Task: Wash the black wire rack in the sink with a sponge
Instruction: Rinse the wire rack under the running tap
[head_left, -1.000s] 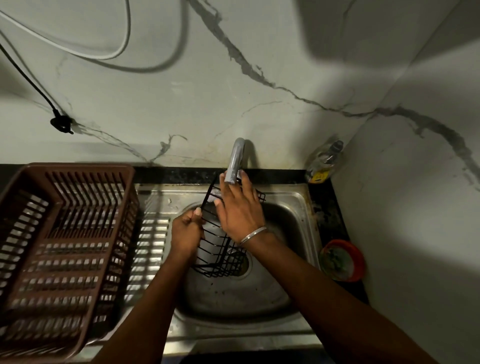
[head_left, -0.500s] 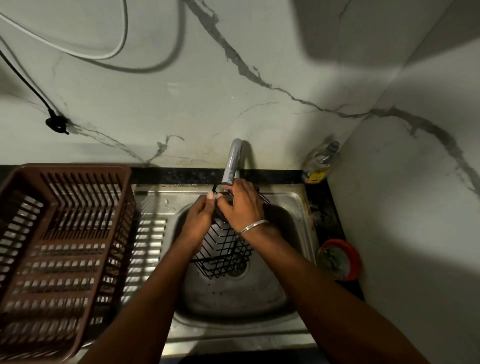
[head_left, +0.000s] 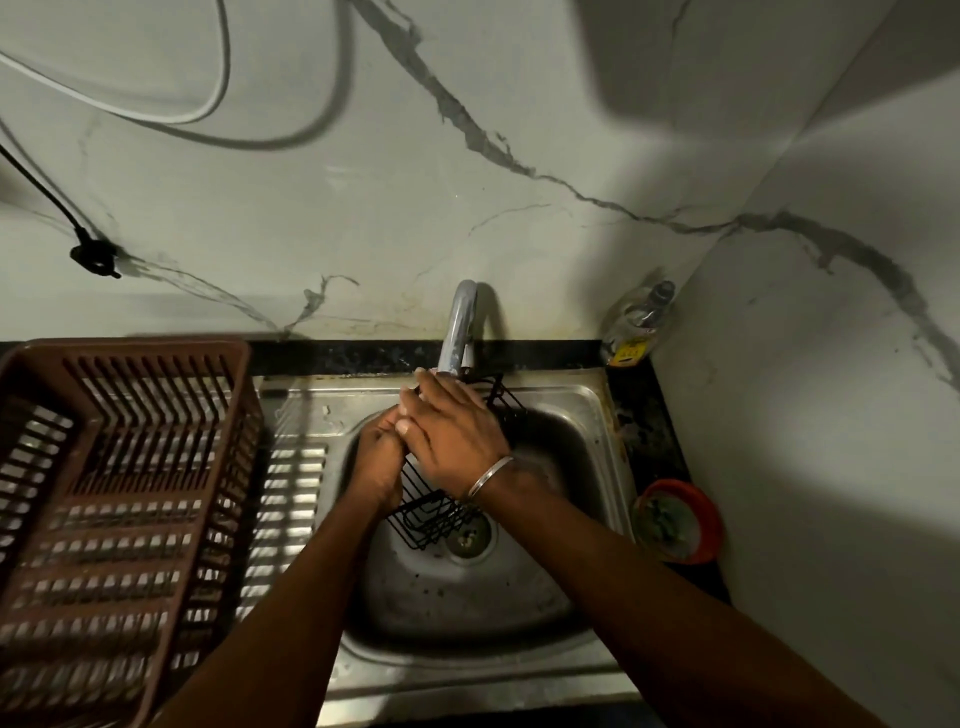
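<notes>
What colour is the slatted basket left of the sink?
The basket is reddish brown, seen best in the head view.

I see brown basket (head_left: 130, 347), left | clear bottle (head_left: 636, 325), back corner | red bowl (head_left: 709, 519), right | white cable (head_left: 218, 88), wall

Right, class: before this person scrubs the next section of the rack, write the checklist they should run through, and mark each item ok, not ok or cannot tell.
1. Black wire rack is inside the sink: ok, its lower end sits near the drain.
2. Left hand has a firm hold on the rack's left side: ok, its fingers are curled there.
3. Sponge is under the right hand: cannot tell, the hand hides it.
4. Rack's top end is below the faucet: ok.
5. Water is running: cannot tell.
6. Brown basket is ready beside the basin: ok, it stands to the left.
</notes>
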